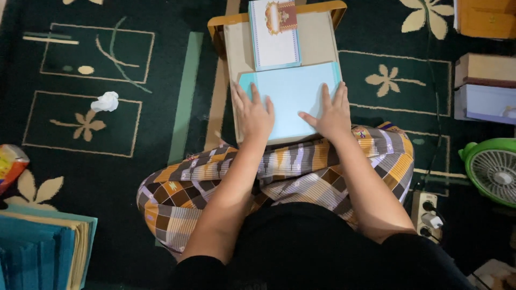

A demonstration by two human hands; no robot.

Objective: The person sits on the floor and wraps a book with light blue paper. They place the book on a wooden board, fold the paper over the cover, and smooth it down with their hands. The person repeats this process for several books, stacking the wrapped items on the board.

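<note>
Light blue sheet (293, 99) lies flat on a small wooden bench (226, 24) w/ tan top, set over the lap of a person sitting cross-legged on a dark green patterned carpet (97, 161). Left hand (252, 115) flat on sheet's left edge, fingers spread, palm down; right hand (333, 115) flat near the right edge, fingers spread, thumb out toward centre. Neither pinches anything, both just press.

Sheet looks like thin card or paper: light, bends easily, creases if gripped hard, prob. slides on the smooth top. Best taken by an edge or corner, thumb under; near edge sits by the lap so far corners seem easier.

Just beyond it, touching or overlapping its top edge, a white card w/ ornate red-gold emblem (274, 35), crowds that side. Around: crumpled white paper ball (106, 101) on carpet, well apart; stack of blue sheets (37, 252) lower left; boxes (486, 86) at right; green fan (492, 169) & power strip (427, 215) by the right knee
</note>
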